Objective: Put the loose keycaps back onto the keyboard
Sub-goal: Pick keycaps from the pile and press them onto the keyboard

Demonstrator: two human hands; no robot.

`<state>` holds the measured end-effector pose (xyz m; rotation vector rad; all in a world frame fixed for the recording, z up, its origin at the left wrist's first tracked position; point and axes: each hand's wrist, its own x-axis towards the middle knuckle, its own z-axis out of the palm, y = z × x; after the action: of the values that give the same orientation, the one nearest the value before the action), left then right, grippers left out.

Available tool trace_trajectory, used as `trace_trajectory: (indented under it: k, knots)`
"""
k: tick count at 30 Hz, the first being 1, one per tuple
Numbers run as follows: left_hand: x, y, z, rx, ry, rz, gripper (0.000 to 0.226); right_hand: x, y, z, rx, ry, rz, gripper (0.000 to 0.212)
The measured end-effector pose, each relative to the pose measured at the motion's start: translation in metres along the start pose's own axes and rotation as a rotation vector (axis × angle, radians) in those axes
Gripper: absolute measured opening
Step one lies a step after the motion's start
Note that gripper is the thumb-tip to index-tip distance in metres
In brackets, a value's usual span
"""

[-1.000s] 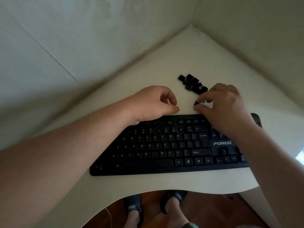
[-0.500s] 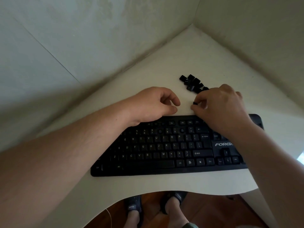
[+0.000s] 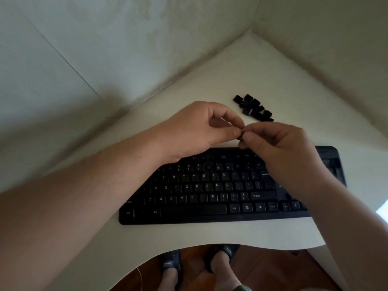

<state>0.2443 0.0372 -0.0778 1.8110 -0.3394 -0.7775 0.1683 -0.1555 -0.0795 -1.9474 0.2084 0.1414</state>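
Keyboard [image 3: 210,192]: black, long and flat, made of plastic, lying on the white table near the front edge. White letters on the keys. A few dark round gaps in the number row, with no caps on them.
Pile of loose keycaps [image 3: 253,108]: small black square caps, smooth and a bit shiny, heaped together on the table behind the keyboard, well apart from it. Some tipped on their sides.
Held keycap [image 3: 241,137]: one tiny black cap, up in the air above the top edge of the keyboard, mostly hidden by fingertips.
Left hand [image 3: 201,131]: fingers curled, thumb and first finger pinching the held keycap from the left.
Right hand [image 3: 279,148]: fingers curled, thumb and first finger pinching the same cap from the right. Fingertips of both hands touching.
Table [image 3: 210,234]: white, smooth, with a curved cut-out at the front. Pushed into a corner.
Walls [image 3: 105,49]: pale, a little rough and blotchy, meeting at the corner behind the table.
Floor [image 3: 189,269]: brown wood under the table.
Slippers [image 3: 170,263]: dark, on two feet under the cut-out.
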Motion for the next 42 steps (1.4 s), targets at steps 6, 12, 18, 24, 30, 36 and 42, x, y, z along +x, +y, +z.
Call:
trace_trajectory:
  k: [6, 12, 18, 24, 30, 36, 42]
  knots:
    - [-0.009, -0.010, 0.000, 0.004, 0.003, -0.068, 0.004, -0.012, 0.005, 0.009, 0.049, 0.008, 0.009, 0.019]
    - [-0.015, -0.013, -0.002, -0.002, -0.001, -0.061, 0.005, -0.018, 0.002, 0.011, -0.091, 0.028, -0.078, 0.026]
    - [-0.021, -0.009, -0.005, 0.044, -0.068, -0.063, 0.011, -0.023, -0.001, 0.010, -0.218, 0.050, -0.102, 0.019]
    - [-0.025, -0.003, -0.008, 0.071, -0.086, -0.071, 0.011, -0.026, -0.008, 0.013, -0.360, 0.091, -0.217, 0.020]
    - [-0.026, -0.003, -0.011, 0.010, -0.065, -0.093, 0.013, -0.021, -0.008, 0.015, -0.288, 0.094, -0.277, 0.024]
    - [-0.030, -0.007, -0.018, -0.066, -0.080, -0.109, 0.025, -0.017, -0.016, 0.025, -0.263, 0.002, -0.342, 0.029]
    - [-0.041, -0.012, -0.027, -0.074, -0.169, -0.137, 0.035, -0.017, -0.017, 0.026, -0.184, -0.050, -0.213, 0.038]
